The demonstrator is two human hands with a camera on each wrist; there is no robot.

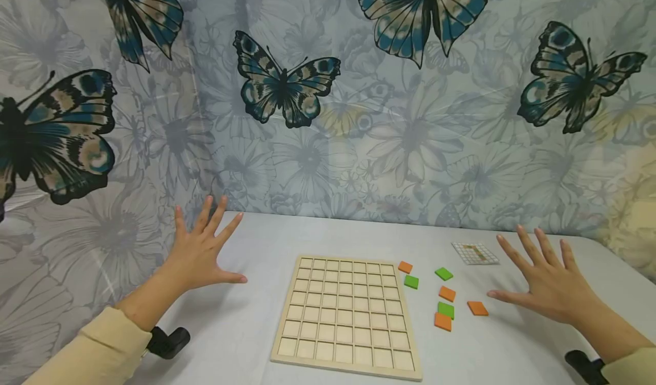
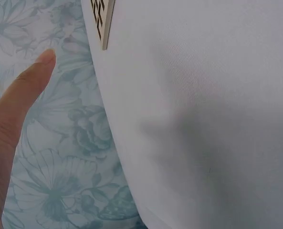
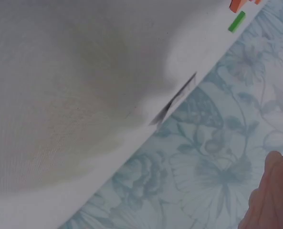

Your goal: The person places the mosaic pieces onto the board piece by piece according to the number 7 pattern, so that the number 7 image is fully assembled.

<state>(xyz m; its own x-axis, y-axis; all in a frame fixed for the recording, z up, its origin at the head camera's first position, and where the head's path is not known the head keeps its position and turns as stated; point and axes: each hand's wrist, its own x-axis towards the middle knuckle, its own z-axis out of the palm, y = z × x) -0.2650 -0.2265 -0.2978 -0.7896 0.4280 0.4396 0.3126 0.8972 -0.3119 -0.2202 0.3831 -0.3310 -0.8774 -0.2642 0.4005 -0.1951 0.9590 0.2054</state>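
My left hand hovers above the table to the left of a wooden grid board, fingers spread wide and holding nothing. On the opposite side, my right hand is likewise raised with its fingers splayed, touching nothing. Between the board and that hand lie several flat square tiles, among them an orange tile nearest the right thumb and a green tile. A small card with a grid pattern rests behind them. Only part of the left hand shows in the left wrist view.
A white table carries everything. Behind it hangs a cloth printed with flowers and butterflies. Black wrist mounts sit under both forearms, the left mount near the board's side of the sleeve. One green tile and one orange tile touch or overlap.
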